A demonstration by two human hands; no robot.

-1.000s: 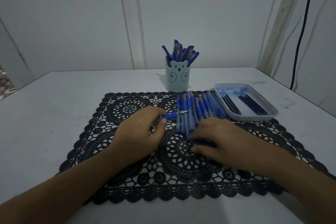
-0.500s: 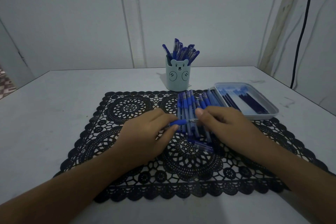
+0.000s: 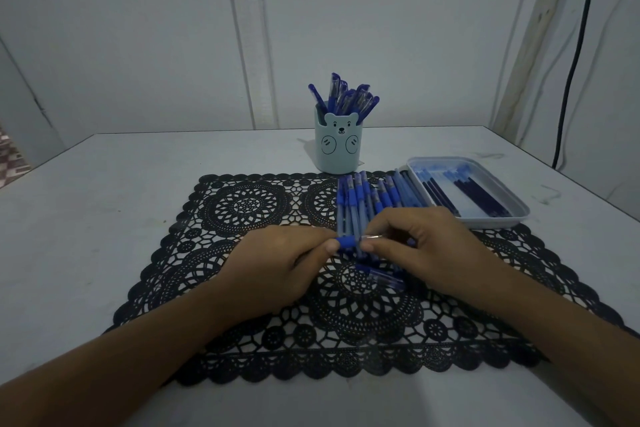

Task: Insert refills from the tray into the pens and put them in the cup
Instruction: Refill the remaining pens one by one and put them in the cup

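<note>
Item: one pen (image 3: pixel 346 241), blue grip pinched by the left hand (image 3: pixel 277 263), clear tip pinched by the right hand (image 3: pixel 426 253); likely hazard, a slipped twist dropping it among the loose pens (image 3: pixel 360 204) beneath.

Looking into a plain room of a home, serving as a work corner. Judging so from the bare white panelled walls (image 3: pixel 138 28) closing in a pale desk (image 3: pixel 104 218), the black lace placemat (image 3: pixel 249 204) lying on it, the bear-faced cup (image 3: pixel 337 149) standing behind and holding blue pens (image 3: pixel 346 97), the black cable (image 3: pixel 571 80) hanging down the right wall, patterned floor tiles (image 3: pixel 10 163) showing far left.
</note>
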